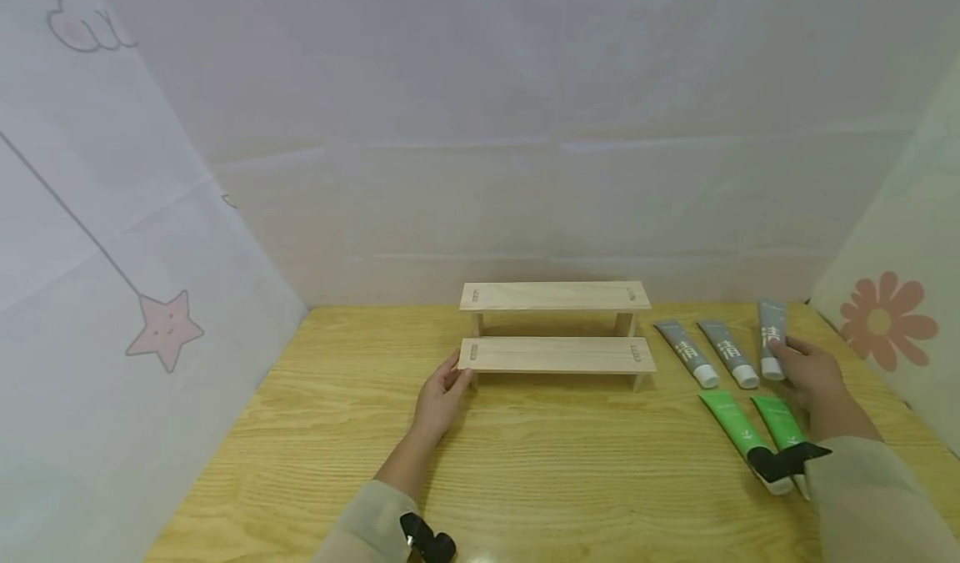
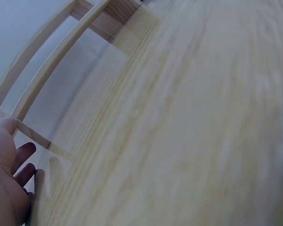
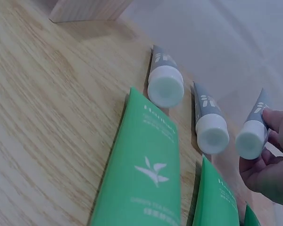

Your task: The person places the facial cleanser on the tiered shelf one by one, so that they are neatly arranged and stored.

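Note:
A two-tier wooden rack (image 1: 555, 354) stands near the back of the table. My left hand (image 1: 437, 400) holds the left end of its lower step, the thumb at the front corner; in the left wrist view the thumb touches the step (image 2: 52, 61) and the other fingers are spread below. At the right, my right hand (image 1: 813, 371) pinches a grey tube (image 1: 772, 329) with a white cap, which looks raised off the table in the right wrist view. Two similar grey tubes (image 1: 686, 353) (image 1: 727, 353) lie left of it.
Green tubes (image 1: 733, 423) (image 1: 780, 421) lie in front of the grey ones, partly under the right wrist's black strap. A third green tube (image 3: 251, 217) shows at the right wrist view's lower edge. Printed cloth walls (image 1: 555, 129) enclose the wooden table (image 1: 300, 463).

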`<state>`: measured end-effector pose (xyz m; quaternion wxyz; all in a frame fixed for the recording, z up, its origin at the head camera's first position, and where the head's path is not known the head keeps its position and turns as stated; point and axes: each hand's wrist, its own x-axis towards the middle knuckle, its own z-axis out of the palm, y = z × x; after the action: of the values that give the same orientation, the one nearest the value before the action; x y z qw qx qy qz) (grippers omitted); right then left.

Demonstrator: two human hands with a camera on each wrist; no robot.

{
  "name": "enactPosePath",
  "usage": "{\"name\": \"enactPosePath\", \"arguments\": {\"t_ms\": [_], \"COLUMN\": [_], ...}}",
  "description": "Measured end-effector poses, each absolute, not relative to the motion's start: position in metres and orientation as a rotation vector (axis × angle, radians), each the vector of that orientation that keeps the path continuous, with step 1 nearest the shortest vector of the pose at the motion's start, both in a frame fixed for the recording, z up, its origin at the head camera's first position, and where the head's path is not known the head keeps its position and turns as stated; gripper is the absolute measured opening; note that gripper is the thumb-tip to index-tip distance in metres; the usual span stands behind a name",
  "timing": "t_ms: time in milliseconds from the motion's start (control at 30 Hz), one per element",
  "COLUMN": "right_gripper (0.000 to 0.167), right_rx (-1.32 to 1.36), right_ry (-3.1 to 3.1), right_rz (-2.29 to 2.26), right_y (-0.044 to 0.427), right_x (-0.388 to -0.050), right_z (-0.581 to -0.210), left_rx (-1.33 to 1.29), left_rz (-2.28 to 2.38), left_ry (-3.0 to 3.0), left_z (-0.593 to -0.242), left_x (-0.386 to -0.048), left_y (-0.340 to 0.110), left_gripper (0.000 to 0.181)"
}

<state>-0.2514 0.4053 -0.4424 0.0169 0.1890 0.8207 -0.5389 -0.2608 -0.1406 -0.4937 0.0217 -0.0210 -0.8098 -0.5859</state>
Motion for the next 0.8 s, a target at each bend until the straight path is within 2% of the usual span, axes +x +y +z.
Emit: {"name": "enactPosePath", "arguments": {"t_ms": [367,800], "right_gripper": [0.078,0.076], "right_rx": [0.564,0.408], "right_ry": [2.604,2.586], "right_rz": [-1.84,-2.093], "right_y": [0.387,0.356], "right_x": [-0.261,-0.274], "right_z": [-0.434,-0.408], "left_rx": [-0.033,0.0], "left_rz": [-1.8,-1.778], "left_ry": [-2.495,-2.503], "left_z": [-0.493,-0.494], "left_x": [-0.26,-0.258], "left_y": [-0.139,-0.133], "left_gripper": [0.057,0.057]}}
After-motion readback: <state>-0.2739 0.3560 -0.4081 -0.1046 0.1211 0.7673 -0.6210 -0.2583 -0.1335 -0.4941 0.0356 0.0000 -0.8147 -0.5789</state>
